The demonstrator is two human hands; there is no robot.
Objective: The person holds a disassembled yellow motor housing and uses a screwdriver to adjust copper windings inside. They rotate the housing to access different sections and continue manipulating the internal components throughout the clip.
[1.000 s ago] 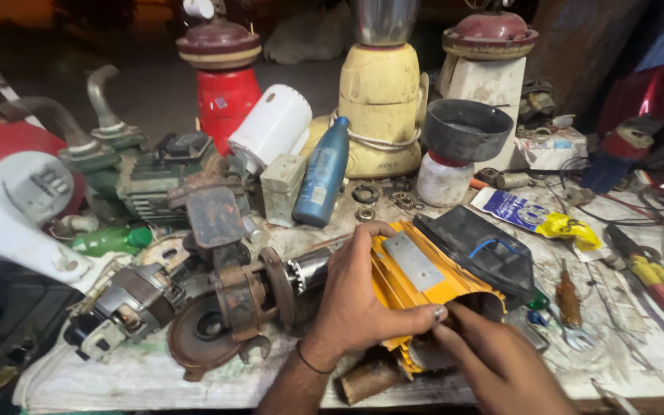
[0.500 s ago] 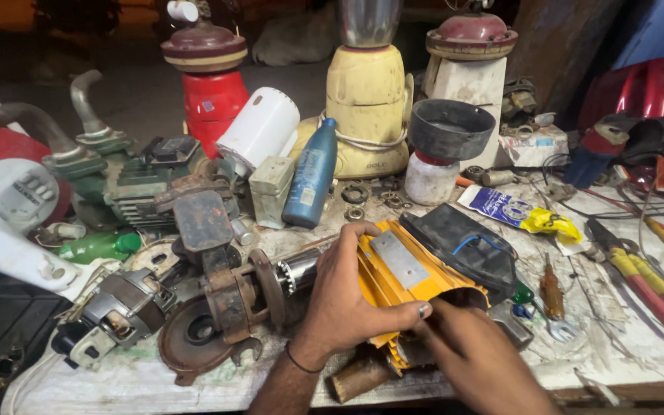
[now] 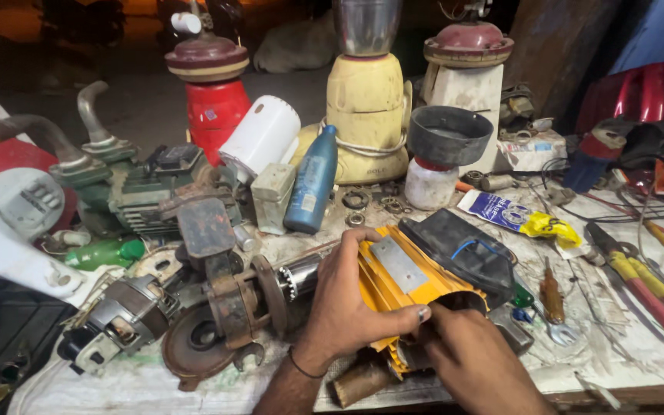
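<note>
The yellow finned motor housing (image 3: 413,288) sits near the front edge of the bench (image 3: 616,361), at about 6 o'clock in the head view. Over the last second the view has drawn in a little, but both hands have kept their places on it, so the work reads as steady fiddling at one end, not a lift or a shift. The left hand (image 3: 343,307) lies over the housing's side, fingers (image 3: 393,319) curled around the fins in a firm hold. The right hand (image 3: 466,357) is at the near, open end; its fingers are tucked out of sight, so whether they pinch anything cannot be told. The housing's long axis runs from about 11 o'clock to 5 o'clock, the rusty shaft and rotor end (image 3: 270,288) pointing left, towards 9 o'clock, where a rusty disc (image 3: 197,346) lies. A black cover (image 3: 459,250) rests just beyond, at 1 o'clock.
</note>
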